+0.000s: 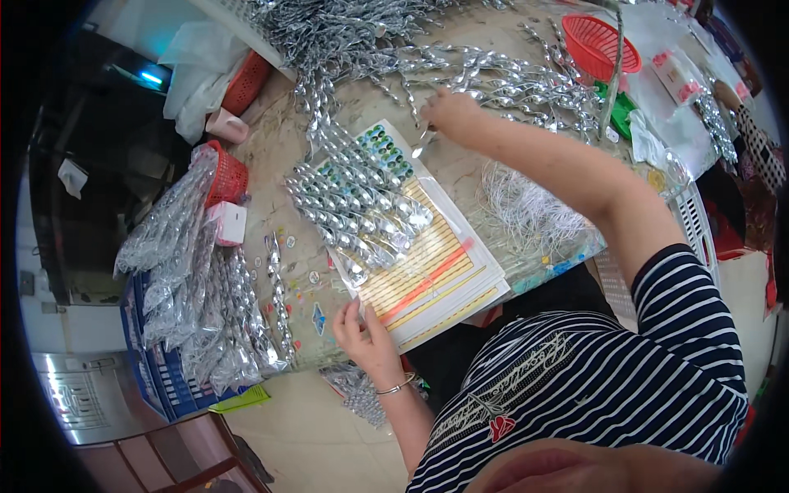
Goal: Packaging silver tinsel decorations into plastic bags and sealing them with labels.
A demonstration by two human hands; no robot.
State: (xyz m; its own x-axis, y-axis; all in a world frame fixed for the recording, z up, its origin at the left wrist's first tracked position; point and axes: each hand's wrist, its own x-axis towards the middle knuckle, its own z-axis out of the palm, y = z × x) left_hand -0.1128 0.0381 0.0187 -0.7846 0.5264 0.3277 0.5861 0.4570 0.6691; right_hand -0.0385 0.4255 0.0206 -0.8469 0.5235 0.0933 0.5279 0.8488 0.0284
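My right hand [450, 113] is stretched across the table, its fingers closed on a silver twisted strip [419, 149] at the edge of a loose row of similar strips [509, 78]. Below it, a stack of paper sheets [481, 283] with yellow lined bands and a red stripe lies at the table's front edge. Several silver spirals [362, 193] rest side by side over the stack, partly covering a sheet of green oval stickers [382, 148]. My left hand [367, 338] touches the stack's near-left corner, thumb and fingers apart.
A big heap of silver spirals [345, 33] fills the table's far side. White strings [530, 205] lie on the right. Bagged spirals [185, 287] hang over the left edge beside a red basket [228, 174]. Another red basket [600, 48] stands far right, near another person's arm [727, 97].
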